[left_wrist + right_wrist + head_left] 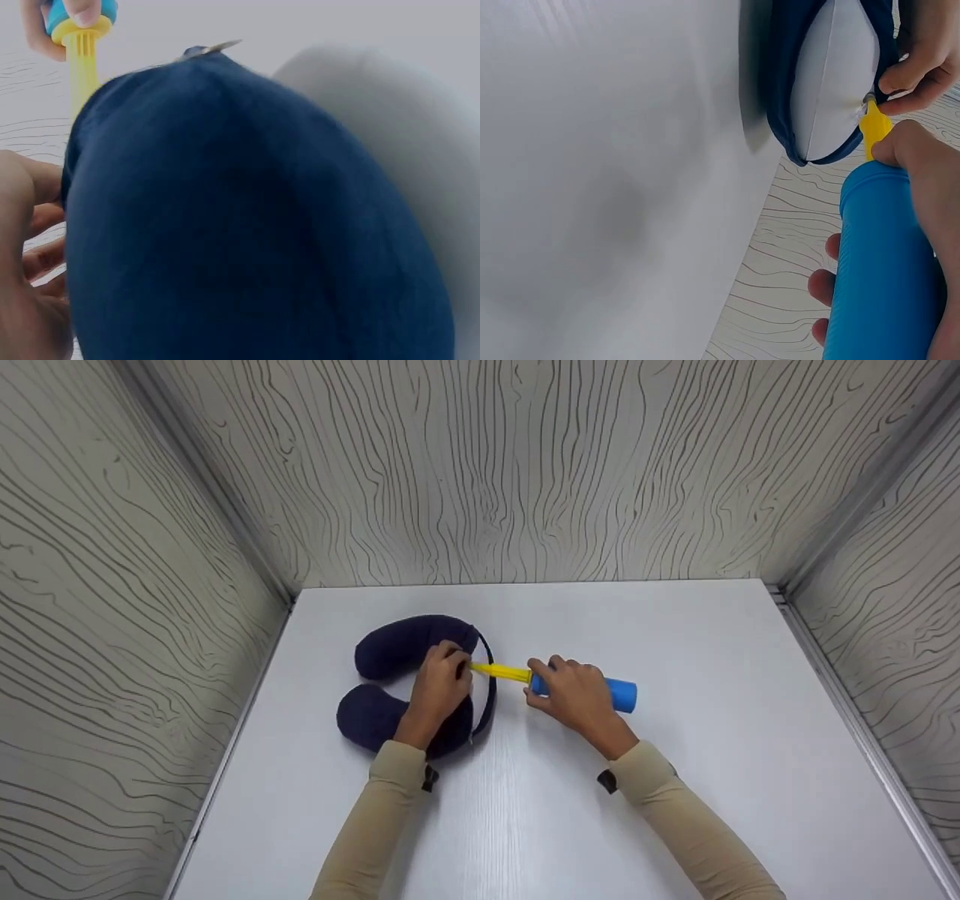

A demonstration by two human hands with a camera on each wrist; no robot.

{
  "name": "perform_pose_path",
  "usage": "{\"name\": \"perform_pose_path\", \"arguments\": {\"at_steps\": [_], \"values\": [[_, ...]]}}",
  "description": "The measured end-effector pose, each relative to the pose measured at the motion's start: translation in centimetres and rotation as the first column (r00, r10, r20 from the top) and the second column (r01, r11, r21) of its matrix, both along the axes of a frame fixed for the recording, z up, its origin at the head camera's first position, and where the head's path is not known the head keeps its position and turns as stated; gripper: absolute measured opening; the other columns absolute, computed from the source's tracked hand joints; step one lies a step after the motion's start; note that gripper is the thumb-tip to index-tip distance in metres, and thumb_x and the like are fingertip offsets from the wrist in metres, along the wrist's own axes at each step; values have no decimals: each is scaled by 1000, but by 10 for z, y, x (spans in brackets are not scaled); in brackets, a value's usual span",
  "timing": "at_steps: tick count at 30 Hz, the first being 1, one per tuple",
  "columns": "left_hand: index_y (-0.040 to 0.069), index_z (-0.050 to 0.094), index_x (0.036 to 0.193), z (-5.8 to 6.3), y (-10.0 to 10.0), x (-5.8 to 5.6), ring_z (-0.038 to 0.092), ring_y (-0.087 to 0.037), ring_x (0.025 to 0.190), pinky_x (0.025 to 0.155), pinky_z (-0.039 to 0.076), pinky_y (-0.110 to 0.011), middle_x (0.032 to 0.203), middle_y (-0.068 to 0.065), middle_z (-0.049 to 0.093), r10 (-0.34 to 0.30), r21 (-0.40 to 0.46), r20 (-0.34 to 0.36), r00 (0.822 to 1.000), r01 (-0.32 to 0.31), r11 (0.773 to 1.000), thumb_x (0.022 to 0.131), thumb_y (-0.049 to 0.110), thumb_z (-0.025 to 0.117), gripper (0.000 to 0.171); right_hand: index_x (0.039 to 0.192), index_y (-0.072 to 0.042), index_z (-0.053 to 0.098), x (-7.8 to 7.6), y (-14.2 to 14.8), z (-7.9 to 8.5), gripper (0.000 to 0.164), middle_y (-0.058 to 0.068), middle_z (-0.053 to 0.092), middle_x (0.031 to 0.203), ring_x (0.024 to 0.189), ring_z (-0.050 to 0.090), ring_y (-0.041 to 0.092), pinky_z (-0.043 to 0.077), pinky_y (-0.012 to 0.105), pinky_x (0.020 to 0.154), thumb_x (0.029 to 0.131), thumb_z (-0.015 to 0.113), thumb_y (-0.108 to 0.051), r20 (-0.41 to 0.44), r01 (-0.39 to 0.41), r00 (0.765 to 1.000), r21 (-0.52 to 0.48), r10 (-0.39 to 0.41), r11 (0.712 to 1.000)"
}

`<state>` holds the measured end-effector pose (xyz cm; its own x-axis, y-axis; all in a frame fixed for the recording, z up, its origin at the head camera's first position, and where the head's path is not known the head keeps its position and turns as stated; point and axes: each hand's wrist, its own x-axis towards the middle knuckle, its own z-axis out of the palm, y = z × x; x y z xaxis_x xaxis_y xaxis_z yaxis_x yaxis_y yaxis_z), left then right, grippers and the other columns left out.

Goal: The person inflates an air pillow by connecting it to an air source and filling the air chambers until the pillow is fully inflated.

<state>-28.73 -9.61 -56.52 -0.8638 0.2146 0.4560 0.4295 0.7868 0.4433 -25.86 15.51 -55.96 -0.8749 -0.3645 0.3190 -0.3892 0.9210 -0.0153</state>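
A dark blue U-shaped neck pillow (397, 643) lies on the left part of the table. My left hand (439, 686) pinches its edge at a small clear valve (864, 107). In the right wrist view the cover is open there, baring a white inner bladder (829, 82). My right hand (579, 696) grips a blue hand pump (624, 695), fingers and thumb wrapped round its barrel. From the pump a yellow stem (510, 672) points left, its tip right at the valve beside my left fingertips. Pillow fabric hides much of the left hand's work in the left wrist view.
Under everything is a white table (705, 780). Panels with a wood-grain line pattern (480, 472) stand behind it and on both sides. A dark strip of the pillow's cover (489, 712) bows out on its right side, below the yellow stem.
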Motion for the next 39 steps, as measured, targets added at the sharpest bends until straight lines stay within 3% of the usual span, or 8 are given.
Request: {"name": "perform_pose_path", "arguments": {"at_steps": [8,21,28,39], "values": [[5,80,106,-8,-1,1,60,-28,103,89,61,-37,114,-11,65,-1,-74,59,998,5,997,95,5,71,14,132,-23,72,0,4,0,49,8,77,102,75,73,24,66,42,69,93,77,-53,-52,-32,998,39,34,999],[6,81,109,-3,5,0,60,-24,98,89,61,-34,108,-8,67,-24,-115,143,989,41,993,96,11,76,15,123,-24,72,-7,18,13,45,7,74,91,66,64,22,63,39,63,90,82,-52,-91,-71,993,66,77,995],[6,81,104,-8,7,-3,63,-23,97,87,61,-32,102,-6,68,-51,-67,111,993,58,996,95,8,77,11,122,-24,72,-7,19,13,44,6,73,91,66,63,21,63,39,63,89,83,-51,-115,-62,991,61,69,996],[4,80,101,-14,2,-5,66,-23,95,86,62,-32,99,-7,71,-62,-29,62,996,64,998,95,7,76,8,125,-22,73,2,14,-3,46,7,76,96,71,70,24,64,40,64,89,84,-49,-109,-33,994,-30,29,999]]}}
